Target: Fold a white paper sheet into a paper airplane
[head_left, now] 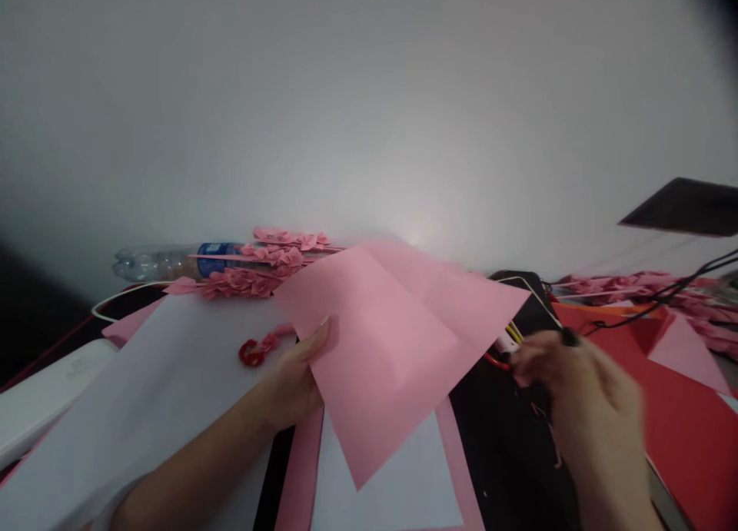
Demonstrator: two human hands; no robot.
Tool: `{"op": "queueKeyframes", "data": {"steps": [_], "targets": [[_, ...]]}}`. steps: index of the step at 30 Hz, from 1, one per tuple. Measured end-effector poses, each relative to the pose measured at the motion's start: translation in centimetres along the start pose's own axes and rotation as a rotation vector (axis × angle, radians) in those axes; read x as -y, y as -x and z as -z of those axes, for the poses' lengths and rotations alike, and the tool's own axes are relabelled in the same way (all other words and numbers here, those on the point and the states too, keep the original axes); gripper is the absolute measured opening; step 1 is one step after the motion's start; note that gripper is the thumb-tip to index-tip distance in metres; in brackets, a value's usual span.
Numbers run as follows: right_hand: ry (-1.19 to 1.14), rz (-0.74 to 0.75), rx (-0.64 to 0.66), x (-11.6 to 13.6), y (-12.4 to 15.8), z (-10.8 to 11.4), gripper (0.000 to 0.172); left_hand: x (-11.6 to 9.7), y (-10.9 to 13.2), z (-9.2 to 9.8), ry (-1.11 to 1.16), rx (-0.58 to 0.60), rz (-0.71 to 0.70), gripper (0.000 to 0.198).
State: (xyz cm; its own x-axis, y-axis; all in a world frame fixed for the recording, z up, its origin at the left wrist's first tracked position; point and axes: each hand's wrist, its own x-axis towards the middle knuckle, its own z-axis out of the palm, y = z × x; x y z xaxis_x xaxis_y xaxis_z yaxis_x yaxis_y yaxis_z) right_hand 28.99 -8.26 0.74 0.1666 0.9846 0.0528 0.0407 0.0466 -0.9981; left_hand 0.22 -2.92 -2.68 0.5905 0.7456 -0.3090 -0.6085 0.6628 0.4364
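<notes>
White paper point(403, 492) lies nearest, beneath the pink sheet point(374, 339). Left hand point(297, 385) pinches the sheet's left edge, thumb on top, presumably to steady it clear of the paper below. Right hand point(588, 400), blurred, is to the sheet's right near a red loop point(496, 361); its grip cannot be told. Beyond the sheet's left corner: crumpled pink strips point(242, 283), then a plastic bottle point(164, 263).

The worktop point(507, 454) is viewed forward and down by one head-worn camera; left hand point(300, 381) and right hand point(585, 389) are framed close, the wall point(369, 116) beyond.
</notes>
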Motion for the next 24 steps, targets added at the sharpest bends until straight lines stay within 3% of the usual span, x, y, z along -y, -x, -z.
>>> {"op": "queueKeyframes", "data": {"steps": [7, 9, 12, 15, 19, 21, 24], "targets": [[-0.107, -0.083, 0.005, 0.4, -1.9, -3.0, 0.039, 1.2, 0.0, 1.4, -0.246, 0.157, -0.036, 0.025], [-0.142, -0.134, 0.048, 0.6, -2.9, -2.2, 0.028, 0.9, -0.2, 1.7, -0.243, 0.148, -0.094, 0.023], [-0.099, -0.24, 0.163, 0.9, -4.1, 0.2, 0.015, 0.0, -0.6, 1.3, -0.208, 0.029, -0.245, 0.024], [0.03, -0.302, 0.243, 1.1, -4.8, 2.0, 0.021, -0.8, -0.7, 0.4, -0.327, -0.083, -0.332, 0.046], [0.077, -0.318, 0.342, 1.6, -4.9, 1.2, 0.021, -0.8, -0.6, -0.2, -0.56, -0.129, -0.461, 0.075], [0.027, -0.279, 0.341, 1.8, -4.9, 0.0, 0.027, -0.6, -0.4, -0.2, -0.629, -0.146, -0.518, 0.077], [0.003, -0.181, 0.241, 2.0, -4.8, -1.1, 0.056, -0.5, -0.1, -0.5, -0.634, -0.177, -0.573, 0.066]]}}
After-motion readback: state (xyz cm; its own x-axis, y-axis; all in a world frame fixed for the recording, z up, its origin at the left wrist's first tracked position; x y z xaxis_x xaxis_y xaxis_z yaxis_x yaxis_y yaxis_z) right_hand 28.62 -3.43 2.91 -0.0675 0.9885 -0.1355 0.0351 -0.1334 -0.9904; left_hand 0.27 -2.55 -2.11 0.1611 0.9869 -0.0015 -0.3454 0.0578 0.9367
